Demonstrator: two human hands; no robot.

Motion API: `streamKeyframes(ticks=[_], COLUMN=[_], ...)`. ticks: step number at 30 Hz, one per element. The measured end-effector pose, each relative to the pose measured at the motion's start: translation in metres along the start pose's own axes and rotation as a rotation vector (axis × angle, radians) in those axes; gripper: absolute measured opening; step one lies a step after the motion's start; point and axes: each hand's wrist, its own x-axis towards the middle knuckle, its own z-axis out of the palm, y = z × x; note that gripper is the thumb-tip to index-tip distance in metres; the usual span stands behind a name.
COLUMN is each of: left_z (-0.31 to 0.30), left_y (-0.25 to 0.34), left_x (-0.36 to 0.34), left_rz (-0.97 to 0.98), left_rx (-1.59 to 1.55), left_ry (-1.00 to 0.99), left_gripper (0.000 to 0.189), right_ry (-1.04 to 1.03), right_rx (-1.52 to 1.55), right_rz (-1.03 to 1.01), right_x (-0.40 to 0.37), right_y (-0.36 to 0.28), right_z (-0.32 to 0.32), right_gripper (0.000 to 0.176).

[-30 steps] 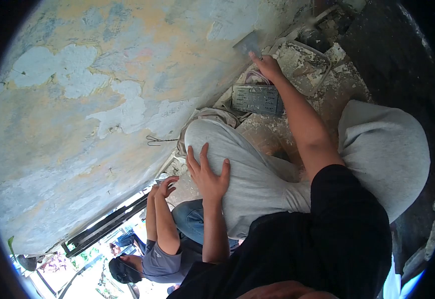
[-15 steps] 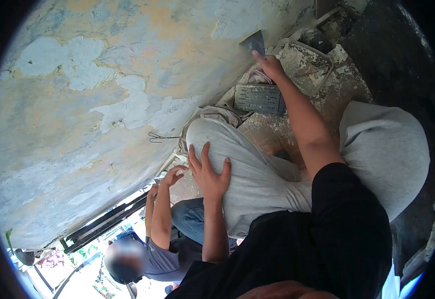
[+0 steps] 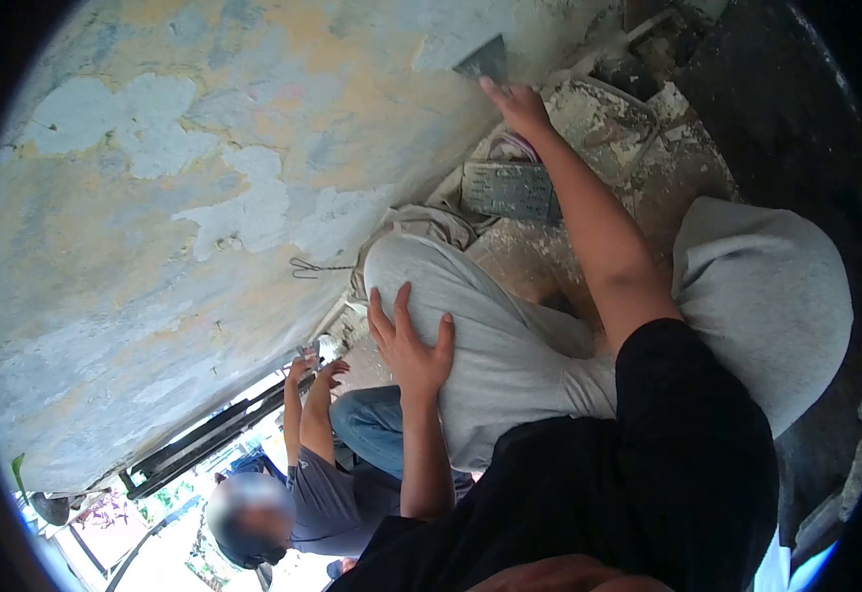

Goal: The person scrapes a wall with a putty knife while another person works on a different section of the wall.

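Observation:
At the top of the view my right hand point(image 3: 520, 109) is closed round a scraper point(image 3: 484, 61), whose wide dark blade lies against the patchy painted wall point(image 3: 283, 109). My left hand point(image 3: 413, 345) rests with its fingers spread on the knee of my grey trousers point(image 3: 500, 365). It holds nothing. Flaked paint pieces point(image 3: 589, 118) lie on the floor below the scraper, and a grey perforated block-like object point(image 3: 510, 191) sits near my right forearm.
A co-worker in a cap point(image 3: 243, 513) crouches at the lower left, both hands near the wall's base. A twisted wire point(image 3: 320, 267) sticks out by the wall. Crumpled cloth point(image 3: 441, 222) lies beyond my knee. Dark bars point(image 3: 209, 434) run along the wall's lower left.
My right hand and the scraper have moved up and left along the wall, and the blade has turned. The co-worker's hands have shifted down and left. My left hand has hardly moved.

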Motion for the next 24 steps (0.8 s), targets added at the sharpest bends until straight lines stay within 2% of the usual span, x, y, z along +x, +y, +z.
streamKeyframes(ticks=[2, 5, 7, 10, 15, 17, 20, 22, 24], left_z=[0.002, 0.000, -0.003, -0.001, -0.002, -0.001, -0.002, -0.002, -0.001], left_y=[0.001, 0.002, 0.005, 0.005, 0.006, 0.006, 0.008, 0.009, 0.009], left_x=[0.002, 0.002, 0.002, 0.001, -0.002, -0.001, 0.001, 0.000, 0.000], left_rz=[0.012, -0.004, -0.017, -0.031, -0.017, 0.003, -0.008, -0.033, -0.014], left_rx=[-0.017, 0.001, 0.013, 0.006, 0.000, -0.012, 0.008, 0.018, 0.024], left_ry=[0.007, 0.003, -0.020, -0.022, -0.018, 0.001, 0.009, -0.013, 0.001], left_gripper=[0.068, 0.068, 0.068, 0.068, 0.068, 0.067, 0.067, 0.066, 0.066], right_ry=[-0.048, 0.052, -0.063, -0.051, 0.055, 0.077, 0.046, -0.038, -0.068], right_rx=[0.018, 0.034, -0.016, -0.016, 0.196, 0.233, 0.185, 0.140, 0.047], right_rz=[-0.012, -0.045, 0.145, 0.130, -0.153, -0.230, -0.144, 0.046, 0.131], right_x=[0.003, -0.010, -0.024, -0.025, -0.005, -0.002, -0.007, -0.016, -0.028], right_y=[0.000, 0.016, 0.040, 0.067, -0.037, -0.049, -0.041, -0.001, 0.040], right_z=[-0.005, 0.004, -0.002, 0.001, 0.004, -0.001, -0.006, 0.002, 0.012], right_gripper=[0.087, 0.083, 0.082, 0.085, 0.084, 0.084, 0.082, 0.080, 0.078])
